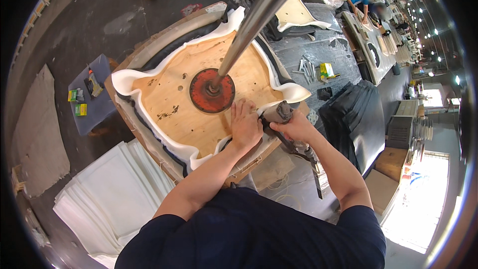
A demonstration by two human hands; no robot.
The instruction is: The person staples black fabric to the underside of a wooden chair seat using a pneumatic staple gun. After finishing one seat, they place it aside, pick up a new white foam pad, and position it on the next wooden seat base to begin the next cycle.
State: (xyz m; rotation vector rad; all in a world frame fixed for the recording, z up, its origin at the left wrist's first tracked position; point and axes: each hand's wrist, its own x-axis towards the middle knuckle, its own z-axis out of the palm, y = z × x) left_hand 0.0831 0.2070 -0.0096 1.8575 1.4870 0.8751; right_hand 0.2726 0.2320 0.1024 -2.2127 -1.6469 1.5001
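Observation:
A wooden panel [167, 92] lies before me, with white padding [128, 79] wrapped up around its edges. Against the panel's middle presses a red round plate [200, 89], at the lower end of a metal pole [256, 20]. My left hand [246, 123] lies on the near right edge of the panel, fingers stretched out over the wood; it covers the padding beneath. Just to its right, my right hand [298, 128] is closed around a staple gun [279, 113], whose nose sits close to the left hand and the panel's edge. The nose tip is hidden.
White sheets [112, 189] are stacked at the lower left. Small boxes [80, 109] and a tool [94, 83] rest on a side stand. To the right are loose staple strips [306, 69], a yellow-green box [327, 70] and black sheets [356, 119]. Another person [359, 2] works far right.

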